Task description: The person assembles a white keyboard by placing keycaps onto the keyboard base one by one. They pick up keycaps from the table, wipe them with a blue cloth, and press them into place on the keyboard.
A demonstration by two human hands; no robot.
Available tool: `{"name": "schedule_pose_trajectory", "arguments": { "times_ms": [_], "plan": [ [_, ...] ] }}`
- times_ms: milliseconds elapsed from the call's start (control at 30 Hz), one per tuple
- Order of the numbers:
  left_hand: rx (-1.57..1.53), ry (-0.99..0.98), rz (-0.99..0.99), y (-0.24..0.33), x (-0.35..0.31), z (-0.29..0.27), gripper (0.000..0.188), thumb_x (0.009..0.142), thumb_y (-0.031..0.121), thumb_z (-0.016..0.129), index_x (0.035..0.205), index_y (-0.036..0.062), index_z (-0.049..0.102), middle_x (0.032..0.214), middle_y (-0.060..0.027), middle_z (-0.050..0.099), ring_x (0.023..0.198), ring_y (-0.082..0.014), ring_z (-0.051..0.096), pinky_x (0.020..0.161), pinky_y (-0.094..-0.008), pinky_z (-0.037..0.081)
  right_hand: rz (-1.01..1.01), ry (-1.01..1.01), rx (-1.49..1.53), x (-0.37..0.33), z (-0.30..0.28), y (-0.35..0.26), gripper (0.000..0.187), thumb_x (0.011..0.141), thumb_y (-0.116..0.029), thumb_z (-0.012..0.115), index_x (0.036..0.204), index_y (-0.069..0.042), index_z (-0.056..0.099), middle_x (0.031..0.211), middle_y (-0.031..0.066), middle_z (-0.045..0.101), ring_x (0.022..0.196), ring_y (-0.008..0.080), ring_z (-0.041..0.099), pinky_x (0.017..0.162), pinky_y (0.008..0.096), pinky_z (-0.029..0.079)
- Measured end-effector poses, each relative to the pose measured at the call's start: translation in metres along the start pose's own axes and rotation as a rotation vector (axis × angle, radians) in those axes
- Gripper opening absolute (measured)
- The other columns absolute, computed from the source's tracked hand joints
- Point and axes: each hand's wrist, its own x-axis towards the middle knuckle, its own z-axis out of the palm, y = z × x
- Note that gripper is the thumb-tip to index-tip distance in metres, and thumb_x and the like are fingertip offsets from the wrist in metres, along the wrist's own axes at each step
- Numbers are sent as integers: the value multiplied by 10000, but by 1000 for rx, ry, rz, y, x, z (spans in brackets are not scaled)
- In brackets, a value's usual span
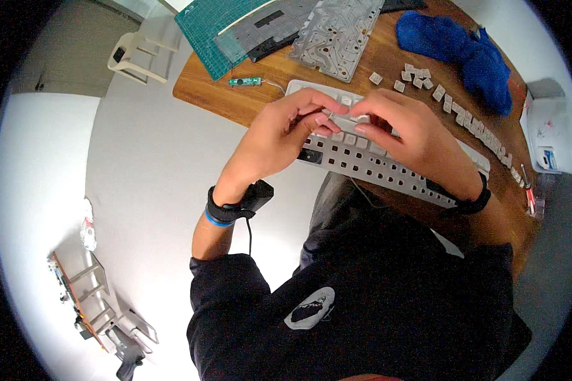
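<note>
A white keyboard case (356, 166) lies along the table's near edge, with rows of square dark holes and a few white keycaps (349, 138) fitted in its upper rows. Over its left part, my left hand (279, 130) is closed in a pinch, thumb against fingers; a small pale bit shows between them, too small to name. Just to its right, my right hand (407, 124) bends its thumb and fingers around a white keycap (362, 119) above the keyboard. My fingers hide part of the keys beneath.
Loose keycaps (418, 77) lie in a cluster and a long row behind and right of the keyboard. A clear circuit sheet (333, 41), green cutting mat (200, 32) and small green circuit board (245, 82) lie farther back. A blue cloth (457, 54) and red-handled screwdriver (530, 200) are at the right.
</note>
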Motion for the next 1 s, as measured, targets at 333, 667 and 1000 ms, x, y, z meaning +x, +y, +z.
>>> {"name": "schedule_pose_trajectory", "arguments": {
  "times_ms": [333, 667, 1000],
  "plan": [
    [-54, 55, 53, -7, 0, -1, 256, 1014, -156, 647, 1223, -12, 614, 1257, -167, 757, 1275, -229, 719, 1102, -345, 591, -48, -32, -20, -4, 1, 7, 256, 971, -107, 775, 1206, -58, 684, 1050, 147, 683, 919, 325, 720, 786, 430, 570],
    [-42, 50, 118, -8, 6, 4, 349, 1023, -205, 564, 1314, -16, 602, 1298, -136, 695, 1288, -239, 709, 1113, -344, 576, -72, -15, -50, -5, -7, 12, 289, 972, -43, 756, 1247, -25, 670, 1092, 159, 707, 930, 296, 754, 799, 397, 604],
    [124, 1, 59, 29, 22, 13, 234, 1025, -123, 658, 1237, -31, 696, 1201, -107, 724, 1174, -202, 744, 1026, -320, 600, -38, 75, -36, -21, -42, 14, 211, 983, -125, 730, 1161, -45, 651, 972, 190, 710, 924, 390, 730, 780, 478, 571]
  ]
}}
